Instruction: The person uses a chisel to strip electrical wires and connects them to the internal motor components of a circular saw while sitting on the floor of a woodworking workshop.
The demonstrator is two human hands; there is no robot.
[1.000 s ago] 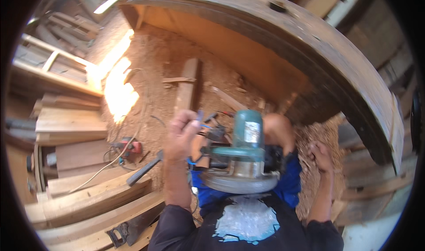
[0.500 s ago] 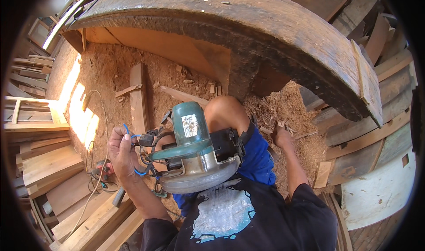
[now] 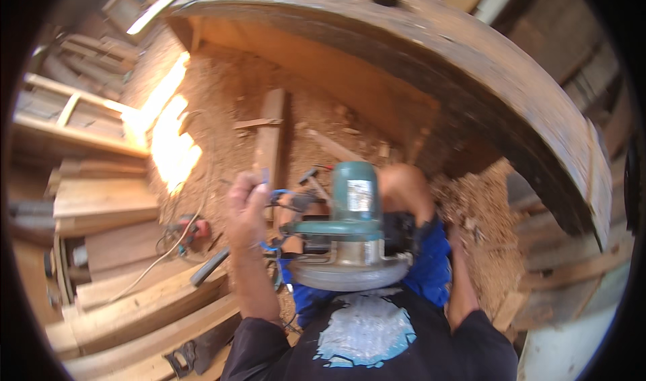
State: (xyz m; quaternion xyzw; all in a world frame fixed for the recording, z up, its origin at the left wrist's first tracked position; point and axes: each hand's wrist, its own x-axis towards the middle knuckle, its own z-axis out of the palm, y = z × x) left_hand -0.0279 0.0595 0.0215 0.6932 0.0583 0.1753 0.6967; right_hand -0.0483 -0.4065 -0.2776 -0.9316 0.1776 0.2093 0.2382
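A green power saw with a rounded grey metal guard rests across my lap, its motor housing pointing up. Beside its handle, my left hand is raised, thumb and fingers pinched on a thin blue wire. More of the blue wire loops between that hand and the saw. My right arm reaches down past my right knee. At its end my right hand is low near the wood shavings, blurred, its fingers not readable.
A large curved wooden beam arches ahead of me. To the left lie stacked planks, a red power tool and a dark-handled tool. A hammer lies behind the saw. Shavings cover the ground.
The whole view has swung, so the saw and both arms sit further right in the picture. My left hand still pinches the blue wire. My right hand is now more hidden and blurred.
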